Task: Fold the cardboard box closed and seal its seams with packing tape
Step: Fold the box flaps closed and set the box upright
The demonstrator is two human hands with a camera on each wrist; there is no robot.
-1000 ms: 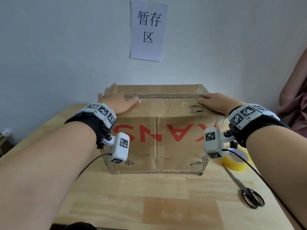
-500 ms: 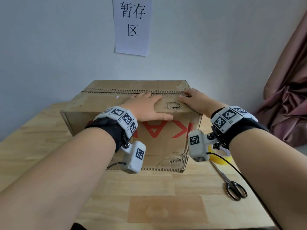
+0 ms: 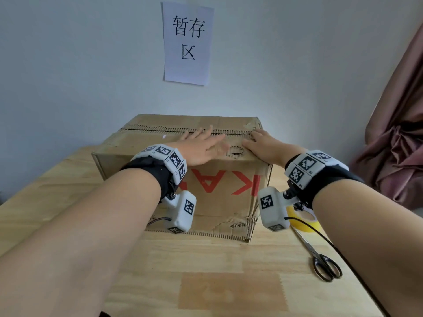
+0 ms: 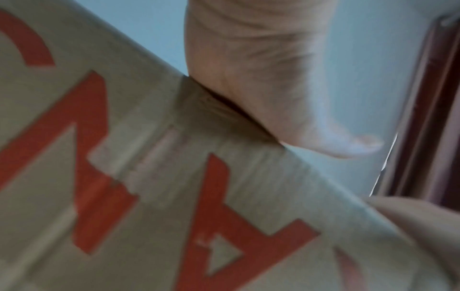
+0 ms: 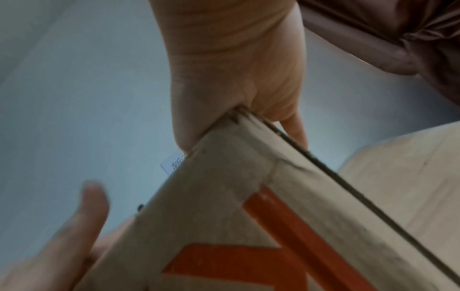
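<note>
A brown cardboard box (image 3: 217,202) with red letters stands on the wooden table (image 3: 206,271), its top flaps folded down and meeting along a seam (image 3: 160,130). My left hand (image 3: 201,145) lies flat on the near flap, fingers straight, reaching to the seam. My right hand (image 3: 265,145) presses flat on the same flap by the box's right end. In the left wrist view my left hand (image 4: 273,98) rests on the box's (image 4: 174,196) top edge. In the right wrist view my right hand (image 5: 236,78) rests on the box's corner (image 5: 248,196). A yellow tape roll (image 3: 304,221) lies right of the box, partly hidden.
Black-handled scissors (image 3: 320,259) lie on the table at the front right. A paper sign (image 3: 187,42) hangs on the wall behind the box. A dark red curtain (image 3: 393,145) hangs at the right. Bare tabletop stretches in front of the box.
My left hand slid from the box's left end along the near flap to the middle, close to my right hand. The right hand stayed at the right end.
</note>
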